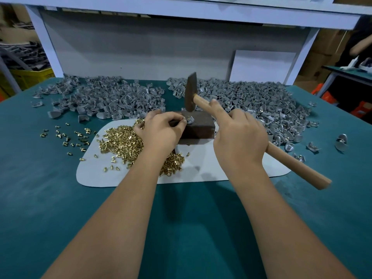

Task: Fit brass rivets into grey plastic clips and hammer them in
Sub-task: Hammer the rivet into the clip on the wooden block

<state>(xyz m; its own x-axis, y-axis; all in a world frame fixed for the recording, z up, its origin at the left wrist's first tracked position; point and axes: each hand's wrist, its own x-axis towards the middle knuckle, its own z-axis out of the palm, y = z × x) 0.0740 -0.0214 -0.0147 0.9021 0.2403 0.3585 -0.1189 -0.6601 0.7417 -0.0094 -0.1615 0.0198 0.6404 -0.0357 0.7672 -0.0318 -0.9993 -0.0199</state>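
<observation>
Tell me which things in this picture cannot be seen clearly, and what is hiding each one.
- Head view: the clip on the dark block is mostly covered by the left hand fingers; its rivet is too small to judge.
- The hammer face is blurred, so contact is unclear.
- The right hand hides the middle of the handle.
- The rivet pile is partly under the left forearm.

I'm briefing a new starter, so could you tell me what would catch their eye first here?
The dark steel hammer with a wooden handle, gripped by the right hand, poised above a grey plastic clip that the left hand pinches on a dark block. Then the shiny brass rivet heap at left.
</observation>
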